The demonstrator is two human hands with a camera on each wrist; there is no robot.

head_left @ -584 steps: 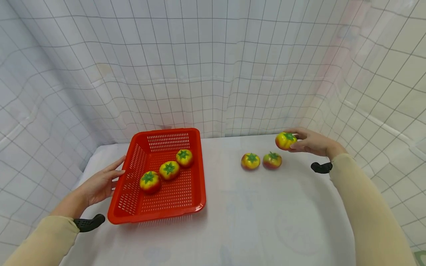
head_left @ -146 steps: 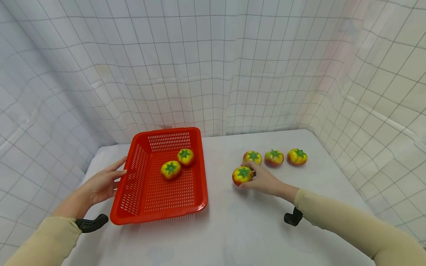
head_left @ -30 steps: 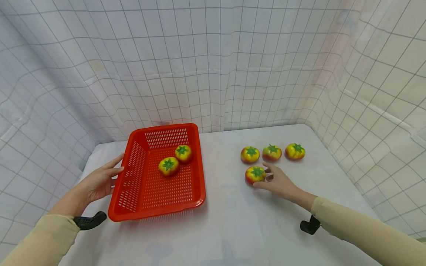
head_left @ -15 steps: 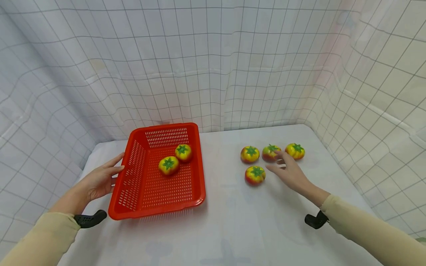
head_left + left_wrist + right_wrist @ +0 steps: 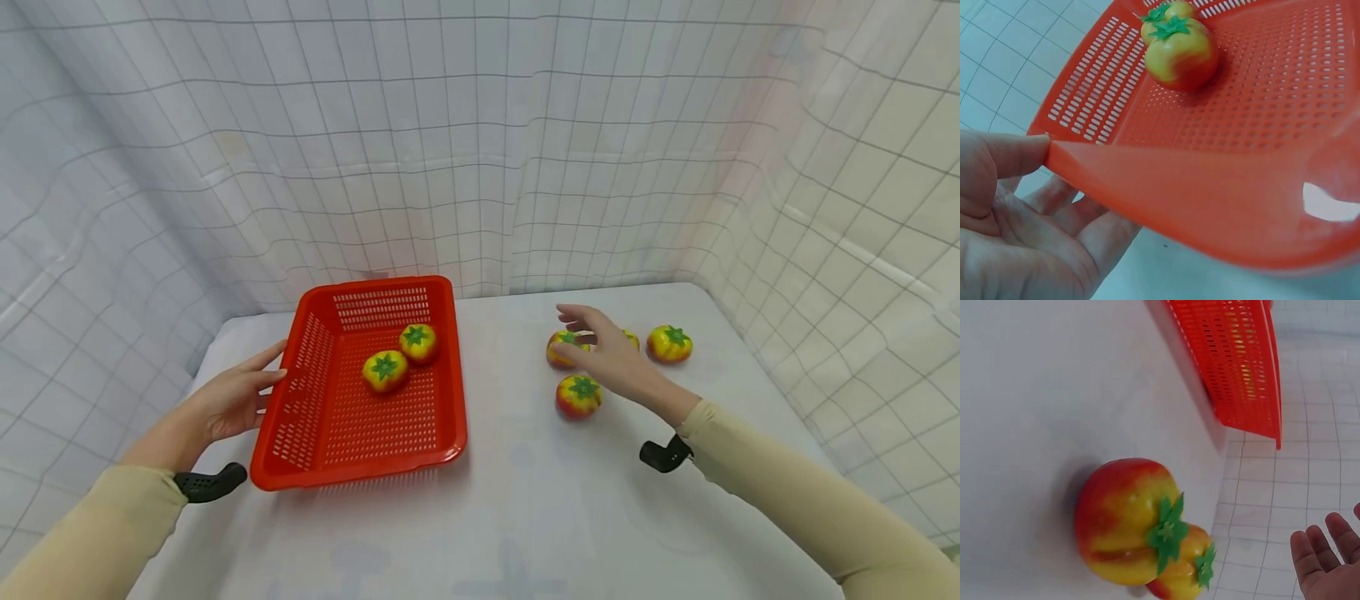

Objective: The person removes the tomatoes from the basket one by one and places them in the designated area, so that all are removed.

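Note:
My left hand (image 5: 228, 406) holds the near-left rim of a red plastic basket (image 5: 358, 477), thumb at the rim and other fingers beneath it. Inside lie two toy tomatoes, red and yellow with green star-shaped tops: one nearer (image 5: 385, 372) and one farther back (image 5: 417, 342). My right hand (image 5: 611, 358), fingers spread and holding nothing, hovers over the tomatoes on the table. It partly covers a back-row tomato (image 5: 558, 357) and most of the one beside it (image 5: 632, 339). The rightmost tomato (image 5: 670, 344) and the front tomato (image 5: 578, 398) show almost whole.
The white table (image 5: 517, 508) stretches in front of the basket and tomatoes. White curtains with a grid pattern (image 5: 480, 150) hang at its back and sides. Each wrist wears a black device (image 5: 212, 482).
Over the longer span, one tomato was set down at far right and another left the basket for the front spot. Lately my right hand released that tomato, drew back rightward, then swung left.

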